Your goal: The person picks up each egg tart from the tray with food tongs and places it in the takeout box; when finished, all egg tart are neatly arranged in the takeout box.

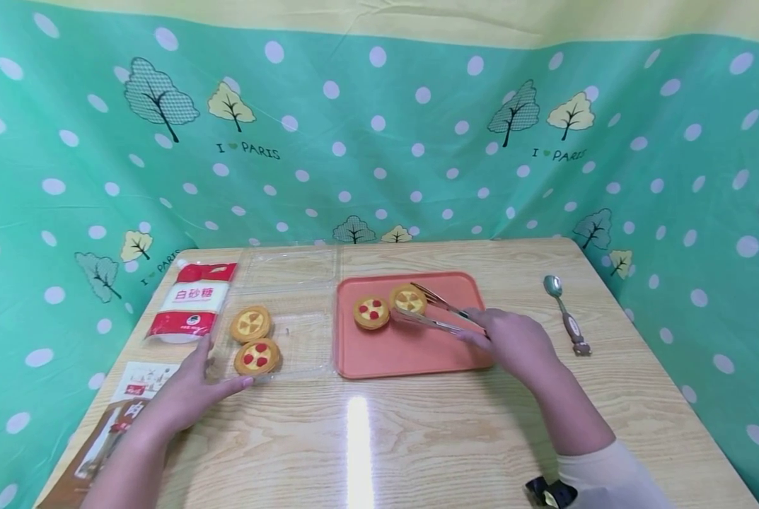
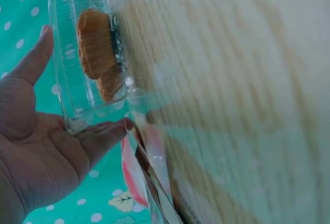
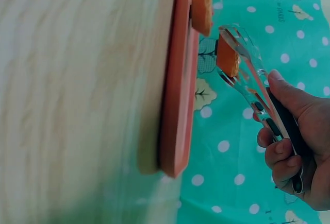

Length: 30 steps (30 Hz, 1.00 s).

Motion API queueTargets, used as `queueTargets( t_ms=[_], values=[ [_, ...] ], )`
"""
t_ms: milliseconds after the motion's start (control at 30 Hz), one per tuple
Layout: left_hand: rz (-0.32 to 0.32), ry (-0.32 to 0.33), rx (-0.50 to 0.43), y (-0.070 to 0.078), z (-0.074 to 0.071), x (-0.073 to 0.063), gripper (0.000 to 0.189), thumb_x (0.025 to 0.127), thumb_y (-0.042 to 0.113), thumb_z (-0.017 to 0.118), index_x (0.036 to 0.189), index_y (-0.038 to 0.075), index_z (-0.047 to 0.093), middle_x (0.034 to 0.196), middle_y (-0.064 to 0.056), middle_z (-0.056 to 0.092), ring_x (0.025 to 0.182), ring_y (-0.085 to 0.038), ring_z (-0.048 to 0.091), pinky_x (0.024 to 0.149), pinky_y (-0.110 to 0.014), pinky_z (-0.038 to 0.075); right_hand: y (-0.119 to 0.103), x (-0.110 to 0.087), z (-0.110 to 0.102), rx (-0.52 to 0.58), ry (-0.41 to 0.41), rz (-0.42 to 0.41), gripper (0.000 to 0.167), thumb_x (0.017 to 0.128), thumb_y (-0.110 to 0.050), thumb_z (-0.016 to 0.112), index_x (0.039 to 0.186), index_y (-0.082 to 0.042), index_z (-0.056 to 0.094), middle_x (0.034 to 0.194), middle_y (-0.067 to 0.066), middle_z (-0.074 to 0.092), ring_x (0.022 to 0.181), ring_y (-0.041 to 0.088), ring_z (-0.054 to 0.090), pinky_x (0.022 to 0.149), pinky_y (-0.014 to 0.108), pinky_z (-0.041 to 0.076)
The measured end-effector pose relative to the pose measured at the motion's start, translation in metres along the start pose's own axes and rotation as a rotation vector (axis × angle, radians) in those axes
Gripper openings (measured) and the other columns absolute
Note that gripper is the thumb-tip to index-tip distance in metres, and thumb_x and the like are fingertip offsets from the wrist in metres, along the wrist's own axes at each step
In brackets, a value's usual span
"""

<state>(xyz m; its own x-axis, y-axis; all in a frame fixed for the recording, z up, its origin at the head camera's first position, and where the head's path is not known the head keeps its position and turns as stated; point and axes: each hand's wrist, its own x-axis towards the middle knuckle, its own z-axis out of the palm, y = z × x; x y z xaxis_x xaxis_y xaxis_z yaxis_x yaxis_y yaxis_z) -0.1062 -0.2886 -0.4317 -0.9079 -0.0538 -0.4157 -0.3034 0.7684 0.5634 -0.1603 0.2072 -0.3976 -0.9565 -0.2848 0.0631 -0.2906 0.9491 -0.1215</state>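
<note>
My right hand [image 1: 516,343] grips metal tongs with dark handles [image 3: 281,116]. The tips of the tongs straddle an egg tart with pale wedge-shaped pieces on top [image 1: 409,300], at the far side of a coral tray [image 1: 411,357]. Left of it on the tray sits a tart with red berries [image 1: 371,312]. My left hand [image 1: 191,389] is spread at the near left corner of a clear plastic box [image 2: 64,92], thumb and fingers extended along its sides. Inside the box are another wedge-topped tart [image 1: 250,324] and a berry tart [image 1: 257,356], leaning together.
A red and white sugar bag [image 1: 191,302] lies left of the box. Nearer on that side is a brown and white food packet [image 1: 114,431], partly behind my left arm. A spoon with a brown handle [image 1: 566,314] lies right of the tray. Polka-dot cloth surrounds the wooden table [image 1: 443,438].
</note>
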Motion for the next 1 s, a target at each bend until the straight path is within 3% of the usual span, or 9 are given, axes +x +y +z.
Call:
queueTargets(
  t_ms=[67, 200, 300, 500, 733, 1000],
  values=[
    [0.007, 0.003, 0.0, 0.0, 0.001, 0.001, 0.132, 0.074, 0.075, 0.066, 0.155, 0.014, -0.02, 0.155, -0.036, 0.017, 0.139, -0.058, 0.02, 0.103, -0.076, 0.023, -0.004, 0.001, -0.001, -0.008, 0.015, -0.018, 0.059, 0.089, -0.059, 0.06, 0.13, -0.017, 0.065, 0.098, 0.007, 0.072, 0.075, 0.02, 0.065, 0.06, 0.038, 0.053],
    [0.008, 0.003, 0.0, -0.001, 0.002, 0.001, 0.132, 0.075, 0.074, 0.066, 0.155, 0.015, -0.02, 0.155, -0.037, 0.019, 0.139, -0.059, 0.02, 0.103, -0.076, 0.023, -0.012, 0.005, -0.005, -0.011, 0.033, -0.054, 0.058, 0.089, -0.061, 0.06, 0.128, -0.019, 0.066, 0.075, -0.002, 0.061, 0.06, 0.012, 0.052, 0.052, 0.03, 0.045],
    [0.01, 0.006, 0.006, -0.002, 0.002, 0.002, 0.131, 0.075, 0.074, 0.066, 0.155, 0.015, -0.02, 0.154, -0.037, 0.02, 0.138, -0.059, 0.021, 0.103, -0.076, 0.024, -0.017, 0.009, -0.007, -0.013, 0.042, -0.077, 0.057, 0.089, -0.061, 0.059, 0.127, -0.019, 0.066, 0.069, -0.005, 0.055, 0.057, 0.011, 0.047, 0.05, 0.028, 0.041],
    [0.002, 0.004, 0.001, 0.0, 0.001, 0.0, 0.132, 0.074, 0.074, 0.066, 0.155, 0.016, -0.02, 0.154, -0.037, 0.019, 0.138, -0.059, 0.02, 0.103, -0.076, 0.024, -0.031, 0.017, -0.014, -0.011, 0.022, -0.088, 0.062, 0.089, -0.063, 0.056, 0.132, -0.019, 0.064, 0.085, 0.0, 0.066, 0.064, 0.014, 0.055, 0.055, 0.033, 0.049],
    [0.0, 0.005, 0.006, 0.0, 0.0, 0.0, 0.132, 0.074, 0.075, 0.066, 0.155, 0.015, -0.02, 0.154, -0.037, 0.019, 0.138, -0.059, 0.02, 0.103, -0.076, 0.024, -0.051, 0.025, -0.02, 0.0, 0.012, -0.112, 0.065, 0.09, -0.065, 0.053, 0.136, -0.02, 0.061, 0.115, 0.008, 0.071, 0.092, 0.025, 0.069, 0.073, 0.043, 0.058],
    [0.008, 0.0, -0.003, -0.001, 0.001, 0.0, 0.131, 0.075, 0.074, 0.066, 0.154, 0.015, -0.021, 0.155, -0.037, 0.018, 0.139, -0.059, 0.019, 0.103, -0.076, 0.023, -0.074, 0.035, -0.019, 0.049, 0.023, -0.16, 0.065, 0.09, -0.066, 0.052, 0.135, -0.02, 0.062, 0.123, 0.006, 0.07, 0.112, 0.024, 0.067, 0.087, 0.044, 0.057]
  ],
)
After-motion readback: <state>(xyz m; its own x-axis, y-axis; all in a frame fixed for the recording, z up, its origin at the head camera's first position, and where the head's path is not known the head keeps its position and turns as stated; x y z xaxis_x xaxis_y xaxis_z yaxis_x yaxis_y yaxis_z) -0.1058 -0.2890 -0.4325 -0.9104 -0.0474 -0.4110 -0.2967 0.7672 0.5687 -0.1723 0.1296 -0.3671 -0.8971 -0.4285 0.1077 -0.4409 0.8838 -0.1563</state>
